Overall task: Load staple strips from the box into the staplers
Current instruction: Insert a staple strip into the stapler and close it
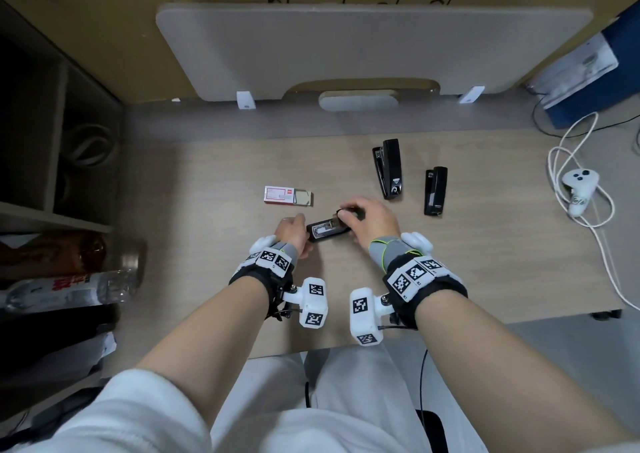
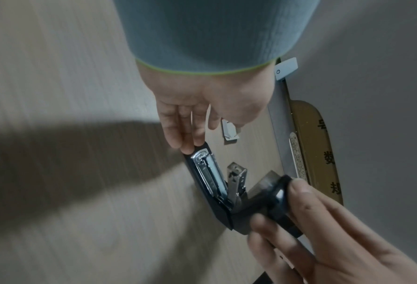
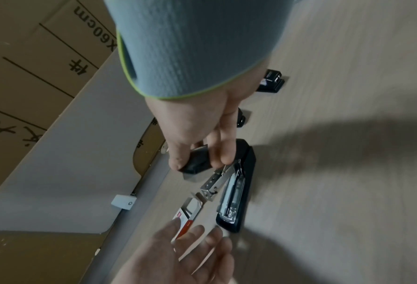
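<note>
Nearest the person, on the wooden desk (image 1: 194, 175), an opened black stapler (image 1: 327, 230) lies with its long axis running left to right. The right hand (image 1: 372, 220) grips the raised top cover at the right, hinge end, holding it swung back so the bare metal channel shows. The left hand (image 1: 294, 233) rests slack at the stapler's left tip, fingers loose and holding nothing. Just beyond it, up and to the left, the red-and-white staple box (image 1: 287, 194) lies with its tray partly slid out. So the left hand is nearer the strips, and I judge it the one to reach. Farther right, two closed staplers (image 1: 391, 172) wait, well apart from both hands.
</note>
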